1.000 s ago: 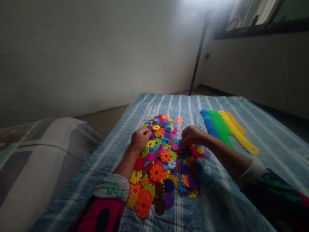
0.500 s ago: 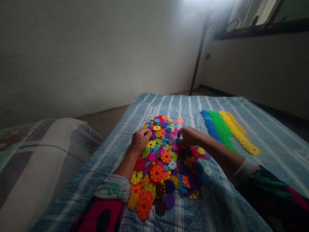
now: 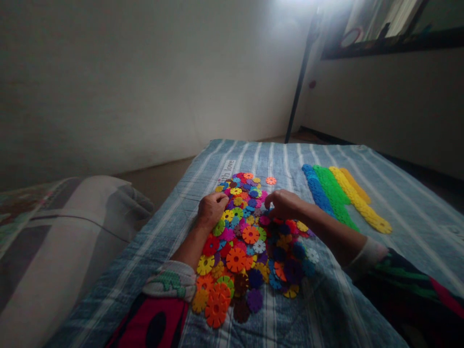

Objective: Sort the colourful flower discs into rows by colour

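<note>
A heap of multicoloured notched plastic discs [image 3: 236, 259], flower-like with a hole in the middle, lies on the striped cloth. My left hand [image 3: 212, 210] rests at the heap's left edge with its fingers curled together; whatever they hold, if anything, is hidden. On the heap's right side my right hand [image 3: 284, 204] points down, fingers bent and closed among the discs, the fingertips partly out of sight. One orange disc [image 3: 270, 181] lies apart, just beyond the right hand.
Right of the heap lie rows of linked discs: blue [image 3: 319, 190], green [image 3: 335, 198] and yellow [image 3: 362, 203]. They rest on a blue striped cloth [image 3: 416, 241]. A grey-white covered bundle [image 3: 90, 232] stands at left. A dark pole [image 3: 299, 82] rises behind the far edge.
My right hand has shifted very slightly left over the heap. The left hand and the linked rows look the same.
</note>
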A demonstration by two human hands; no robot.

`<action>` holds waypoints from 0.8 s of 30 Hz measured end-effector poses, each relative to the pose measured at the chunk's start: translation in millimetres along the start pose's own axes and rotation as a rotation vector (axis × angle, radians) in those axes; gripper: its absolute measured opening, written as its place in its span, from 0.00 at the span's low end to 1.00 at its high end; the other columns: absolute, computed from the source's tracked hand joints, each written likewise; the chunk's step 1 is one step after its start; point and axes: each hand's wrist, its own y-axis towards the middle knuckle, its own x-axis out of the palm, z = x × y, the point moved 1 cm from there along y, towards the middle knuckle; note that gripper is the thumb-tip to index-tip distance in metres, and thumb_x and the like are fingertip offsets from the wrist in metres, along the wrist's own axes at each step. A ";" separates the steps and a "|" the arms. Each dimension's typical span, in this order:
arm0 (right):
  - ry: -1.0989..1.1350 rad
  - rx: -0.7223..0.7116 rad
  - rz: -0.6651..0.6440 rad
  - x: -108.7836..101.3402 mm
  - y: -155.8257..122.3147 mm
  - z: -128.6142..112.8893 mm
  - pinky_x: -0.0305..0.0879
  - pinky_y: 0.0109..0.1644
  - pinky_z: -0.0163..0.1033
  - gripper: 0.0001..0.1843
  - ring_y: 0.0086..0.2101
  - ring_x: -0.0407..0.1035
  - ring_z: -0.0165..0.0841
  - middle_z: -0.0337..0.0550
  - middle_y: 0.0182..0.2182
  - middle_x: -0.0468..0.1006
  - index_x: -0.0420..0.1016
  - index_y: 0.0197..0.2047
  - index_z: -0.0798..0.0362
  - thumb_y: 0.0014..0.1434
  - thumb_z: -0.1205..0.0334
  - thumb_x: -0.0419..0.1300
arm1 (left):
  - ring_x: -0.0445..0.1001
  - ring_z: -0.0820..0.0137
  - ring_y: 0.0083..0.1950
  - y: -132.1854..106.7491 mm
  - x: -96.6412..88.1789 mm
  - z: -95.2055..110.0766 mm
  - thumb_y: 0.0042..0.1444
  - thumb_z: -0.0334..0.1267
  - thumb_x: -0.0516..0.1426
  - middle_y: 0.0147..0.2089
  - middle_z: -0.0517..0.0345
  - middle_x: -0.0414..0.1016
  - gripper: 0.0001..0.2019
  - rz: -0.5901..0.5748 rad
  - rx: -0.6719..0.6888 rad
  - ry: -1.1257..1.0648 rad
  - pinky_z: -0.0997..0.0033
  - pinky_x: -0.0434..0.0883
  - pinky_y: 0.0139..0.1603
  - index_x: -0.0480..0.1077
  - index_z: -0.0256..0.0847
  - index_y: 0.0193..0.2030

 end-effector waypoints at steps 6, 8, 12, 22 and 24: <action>0.035 -0.020 -0.016 2.5 4.3 5.6 0.57 0.30 0.30 0.19 0.31 0.71 0.30 0.36 0.28 0.78 0.79 0.47 0.47 0.50 0.61 0.67 | 0.76 0.67 0.37 -0.2 -0.4 0.0 0.49 0.41 0.54 0.33 0.58 0.81 0.12 -0.004 -0.005 0.006 0.74 0.69 0.40 0.79 0.41 0.31; 0.052 -0.033 -0.009 3.0 4.8 8.8 0.58 0.32 0.30 0.20 0.32 0.72 0.30 0.37 0.30 0.79 0.78 0.50 0.47 0.51 0.61 0.67 | 0.77 0.67 0.37 -0.1 0.0 -0.6 0.50 0.41 0.54 0.33 0.58 0.81 0.12 -0.004 -0.003 0.004 0.74 0.69 0.40 0.79 0.40 0.31; 0.061 -0.010 -0.012 0.6 3.3 16.9 0.61 0.32 0.30 0.15 0.31 0.73 0.30 0.40 0.29 0.80 0.78 0.49 0.52 0.58 0.62 0.60 | 0.76 0.67 0.38 0.4 1.4 -2.5 0.50 0.42 0.54 0.34 0.57 0.80 0.13 0.000 0.001 0.001 0.74 0.69 0.41 0.79 0.40 0.31; -0.289 -0.087 -0.092 -5.8 -8.5 -9.5 0.68 0.39 0.39 0.24 0.44 0.74 0.44 0.51 0.45 0.80 0.75 0.54 0.50 0.52 0.66 0.59 | 0.76 0.68 0.35 1.3 2.6 -4.3 0.49 0.42 0.54 0.32 0.58 0.80 0.13 -0.001 0.025 -0.004 0.75 0.68 0.39 0.78 0.39 0.30; -0.332 -0.104 -0.112 -5.3 -7.7 -15.3 0.69 0.37 0.39 0.20 0.43 0.75 0.45 0.53 0.43 0.80 0.78 0.49 0.53 0.51 0.69 0.58 | 0.76 0.68 0.35 1.3 2.8 -4.3 0.49 0.41 0.54 0.31 0.58 0.80 0.13 0.001 0.028 -0.002 0.75 0.68 0.39 0.78 0.39 0.30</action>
